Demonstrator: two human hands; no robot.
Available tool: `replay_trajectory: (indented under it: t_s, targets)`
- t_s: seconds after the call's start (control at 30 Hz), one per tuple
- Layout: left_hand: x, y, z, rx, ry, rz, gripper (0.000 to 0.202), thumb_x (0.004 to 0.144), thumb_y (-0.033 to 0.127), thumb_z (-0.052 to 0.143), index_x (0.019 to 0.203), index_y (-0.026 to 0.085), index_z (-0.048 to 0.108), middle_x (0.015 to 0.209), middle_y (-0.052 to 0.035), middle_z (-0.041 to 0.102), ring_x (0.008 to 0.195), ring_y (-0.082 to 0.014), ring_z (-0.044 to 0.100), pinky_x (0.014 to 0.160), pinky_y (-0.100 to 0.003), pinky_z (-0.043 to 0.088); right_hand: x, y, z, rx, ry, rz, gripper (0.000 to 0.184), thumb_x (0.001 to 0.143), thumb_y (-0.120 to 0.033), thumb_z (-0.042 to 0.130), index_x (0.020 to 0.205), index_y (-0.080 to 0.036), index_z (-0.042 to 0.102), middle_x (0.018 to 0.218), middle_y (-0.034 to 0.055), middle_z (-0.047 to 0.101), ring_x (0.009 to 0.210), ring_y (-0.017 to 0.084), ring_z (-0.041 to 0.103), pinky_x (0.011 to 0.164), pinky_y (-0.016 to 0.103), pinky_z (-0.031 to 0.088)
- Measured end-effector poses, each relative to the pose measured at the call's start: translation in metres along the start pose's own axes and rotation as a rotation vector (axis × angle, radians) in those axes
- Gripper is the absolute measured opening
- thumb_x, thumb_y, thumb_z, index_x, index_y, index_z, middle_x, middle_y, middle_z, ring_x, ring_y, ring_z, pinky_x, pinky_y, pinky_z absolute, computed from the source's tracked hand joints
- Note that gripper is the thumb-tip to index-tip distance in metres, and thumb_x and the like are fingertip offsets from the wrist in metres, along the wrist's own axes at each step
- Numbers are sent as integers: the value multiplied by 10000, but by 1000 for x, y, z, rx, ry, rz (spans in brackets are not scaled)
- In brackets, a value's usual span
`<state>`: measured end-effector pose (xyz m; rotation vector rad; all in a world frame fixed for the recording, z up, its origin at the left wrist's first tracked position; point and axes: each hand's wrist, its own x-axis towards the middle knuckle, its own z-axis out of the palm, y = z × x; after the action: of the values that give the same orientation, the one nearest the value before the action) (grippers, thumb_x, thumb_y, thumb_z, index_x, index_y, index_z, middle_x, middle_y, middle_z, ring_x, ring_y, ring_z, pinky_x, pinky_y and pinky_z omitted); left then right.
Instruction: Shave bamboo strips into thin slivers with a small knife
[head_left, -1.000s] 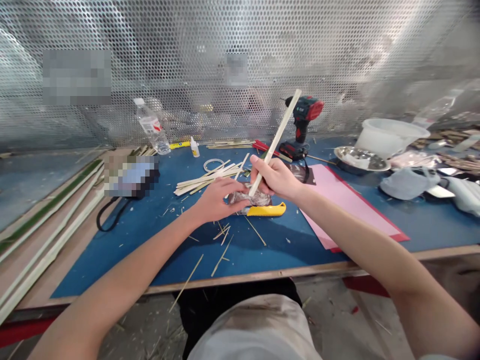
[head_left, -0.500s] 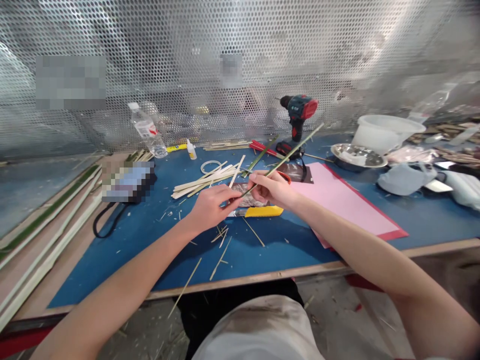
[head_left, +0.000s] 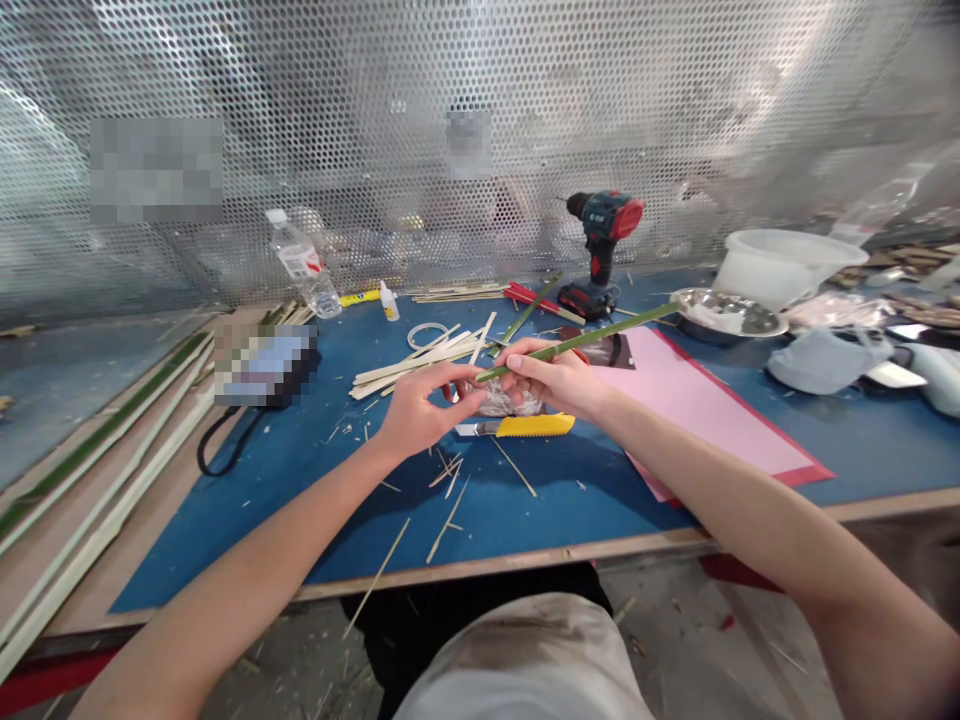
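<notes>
My right hand [head_left: 553, 378] is closed round a long bamboo strip [head_left: 600, 334], green face up, which points right and slightly away over the pink sheet. My left hand [head_left: 420, 408] is beside the strip's near end, thumb and fingers curled toward it; whether they touch it I cannot tell. Under both hands lies a crumpled clear plastic wrap [head_left: 504, 400] on the blue table [head_left: 255, 520]. A yellow utility knife [head_left: 525, 426] lies just in front of the hands.
A pile of pale bamboo strips [head_left: 420, 358] lies behind the hands. A pink sheet [head_left: 697, 420] is to the right, with a metal bowl [head_left: 724, 318] and a white tub [head_left: 776, 265] beyond. A drill [head_left: 606, 240], water bottle [head_left: 300, 262] and glue bottle [head_left: 388, 299] stand at the back. Long slats [head_left: 97, 470] lie left.
The strip in my right hand has swung down from steeply upright to nearly level, pointing right, and turned from its pale face to its green face. My left hand lifted toward its near end.
</notes>
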<state>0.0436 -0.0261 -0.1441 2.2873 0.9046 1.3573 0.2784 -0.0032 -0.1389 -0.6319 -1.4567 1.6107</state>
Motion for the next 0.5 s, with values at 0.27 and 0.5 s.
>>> replay_trajectory:
  t_s: [0.27,0.5]
  targets:
    - [3,-1,-4,-29,-35,-44,202,994,349,669,1062,217,805,957,-23,832,807,-138,753,715,-246,587,-1,1,-2,-23,-7,-24,311,876,-457,785,1020,-182,765,859,31,769,683,122,690,671,276,575]
    - [7,-42,-11,334,-422,85,315,1050,362,535,1227,244,767,1430,-49,701,1360,-256,624,1198,-474,460,7,18,-24,-929,-177,-377,269,992,-410,648,1070,-220,822,1056,73,816,916,188,714,880,355,541]
